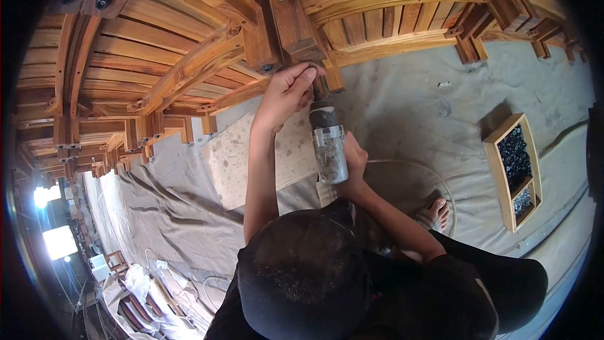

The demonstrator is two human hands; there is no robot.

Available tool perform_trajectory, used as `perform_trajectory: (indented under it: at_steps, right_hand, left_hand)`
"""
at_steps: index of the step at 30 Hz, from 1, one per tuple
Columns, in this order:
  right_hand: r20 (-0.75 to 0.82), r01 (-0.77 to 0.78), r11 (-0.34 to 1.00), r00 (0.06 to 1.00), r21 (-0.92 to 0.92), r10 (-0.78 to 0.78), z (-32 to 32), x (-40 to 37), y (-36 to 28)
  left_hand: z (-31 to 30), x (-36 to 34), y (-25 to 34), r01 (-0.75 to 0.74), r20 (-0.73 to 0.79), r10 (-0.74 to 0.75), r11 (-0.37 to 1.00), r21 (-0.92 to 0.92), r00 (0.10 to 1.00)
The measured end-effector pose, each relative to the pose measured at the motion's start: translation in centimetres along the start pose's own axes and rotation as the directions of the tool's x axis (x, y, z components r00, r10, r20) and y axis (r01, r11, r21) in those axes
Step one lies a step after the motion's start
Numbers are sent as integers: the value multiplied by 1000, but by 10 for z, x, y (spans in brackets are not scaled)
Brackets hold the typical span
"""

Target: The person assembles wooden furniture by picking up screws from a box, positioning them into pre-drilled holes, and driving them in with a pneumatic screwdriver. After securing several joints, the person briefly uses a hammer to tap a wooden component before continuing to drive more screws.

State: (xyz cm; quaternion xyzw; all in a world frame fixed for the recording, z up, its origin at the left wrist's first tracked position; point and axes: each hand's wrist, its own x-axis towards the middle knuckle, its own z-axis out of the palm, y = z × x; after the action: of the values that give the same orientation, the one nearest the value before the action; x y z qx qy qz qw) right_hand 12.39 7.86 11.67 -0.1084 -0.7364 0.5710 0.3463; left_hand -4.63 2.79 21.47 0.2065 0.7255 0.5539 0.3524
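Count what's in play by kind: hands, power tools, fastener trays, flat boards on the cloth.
hands: 2, left hand at the tool's nose, right hand on its body
power tool: 1
wooden tray of dark fasteners: 1
flat board on the cloth: 1
Total: 5

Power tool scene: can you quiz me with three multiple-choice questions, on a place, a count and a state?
1. Where is the wooden tray? A on the grey cloth, right side; B on a shelf; C in someone's lap.
2. How many compartments has it? A two; B four; C six.
3. The power tool is: A lying down; B held by both hands; C hanging from a hook.
Answers: 1 A, it rests on the cloth; 2 A, one divider shows; 3 B, the left hand is near the tip and the right hand on the body.
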Motion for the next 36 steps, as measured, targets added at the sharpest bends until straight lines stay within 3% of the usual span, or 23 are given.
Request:
perform_trajectory:
  at_steps: [10, 36]
  right_hand:
    - [3, -4, 999, 1000, -47, 4, 3, -5, 16]
    - [12, -40, 999, 999, 33, 40, -1, -3, 15]
  left_hand:
    - [2, 7, -7, 22, -13, -23, 999, -49, 1000]
    - [9, -2, -13, 24, -96, -35, 993, -115, 995]
